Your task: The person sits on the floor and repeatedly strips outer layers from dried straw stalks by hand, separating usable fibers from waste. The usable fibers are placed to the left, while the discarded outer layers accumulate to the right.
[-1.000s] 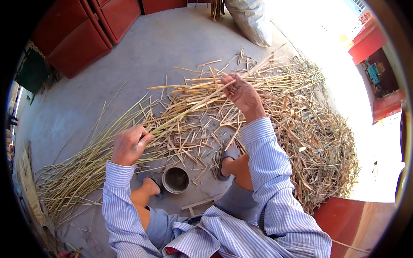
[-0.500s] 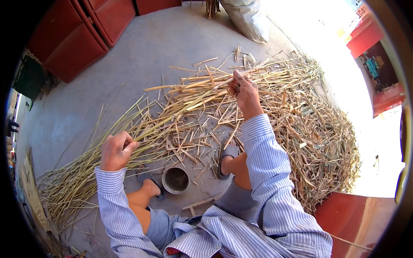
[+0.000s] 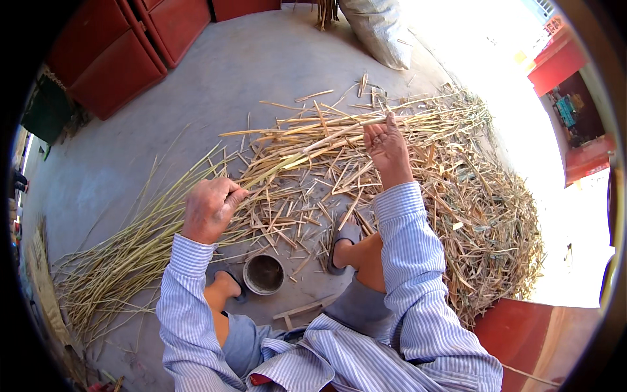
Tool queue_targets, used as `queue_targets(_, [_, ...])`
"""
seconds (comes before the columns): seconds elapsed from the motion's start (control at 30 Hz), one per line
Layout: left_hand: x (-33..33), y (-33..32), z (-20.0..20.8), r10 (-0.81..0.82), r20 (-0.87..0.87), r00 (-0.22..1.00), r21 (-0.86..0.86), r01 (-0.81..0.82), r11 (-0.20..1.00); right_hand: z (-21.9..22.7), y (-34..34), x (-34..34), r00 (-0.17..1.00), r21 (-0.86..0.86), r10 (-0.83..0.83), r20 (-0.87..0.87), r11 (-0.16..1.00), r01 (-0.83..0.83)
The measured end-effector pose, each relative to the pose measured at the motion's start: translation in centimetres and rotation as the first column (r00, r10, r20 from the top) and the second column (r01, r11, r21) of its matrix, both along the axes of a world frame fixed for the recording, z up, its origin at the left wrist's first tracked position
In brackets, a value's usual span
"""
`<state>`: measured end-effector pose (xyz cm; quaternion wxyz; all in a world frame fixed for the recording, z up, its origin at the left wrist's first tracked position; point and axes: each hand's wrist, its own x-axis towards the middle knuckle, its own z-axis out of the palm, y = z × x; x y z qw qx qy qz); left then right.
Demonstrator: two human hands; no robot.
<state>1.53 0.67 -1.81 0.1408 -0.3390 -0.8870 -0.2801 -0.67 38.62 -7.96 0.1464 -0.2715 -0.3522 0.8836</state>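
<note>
My left hand (image 3: 212, 208) is closed around the near end of a long, pale yellow plant stalk (image 3: 297, 159). The stalk slopes up to the right toward my right hand (image 3: 390, 149), whose thumb and a finger pinch it close to the far end. The other fingers of that hand are loosely curled. Beneath both hands lies a layer of dry straw-coloured stalks (image 3: 281, 140), many pointing the same way. Thinner greenish-yellow stems (image 3: 124, 271) fan out at the left, beyond my left forearm.
A heap of dry husks and peelings (image 3: 470, 222) spreads at the right. Between my sandalled feet stands a small round bowl (image 3: 283, 279) with a wooden piece (image 3: 307, 310) nearby. Red cabinets (image 3: 117, 75) line the back left; a white sack (image 3: 379, 32) stands at the back.
My left hand has moved up and to the right along the stalk. My right hand has shifted a little right, its fingers loosening from a tighter curl.
</note>
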Motion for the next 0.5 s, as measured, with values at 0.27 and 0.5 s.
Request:
queue_targets(0.27, [-0.2,1.2,-1.1,0.009,0.048,0.999,0.023,-0.010,1.000,2.6,-8.3,0.9,0.933,0.224,0.345,-0.105,0.922,-0.316])
queue_targets(0.5, [0.5,1.9,-1.8,0.012,-0.064,0.998,-0.006,-0.012,1.000,2.0,-8.1,1.0,0.964,0.233,0.265,-0.028,0.939,-0.251])
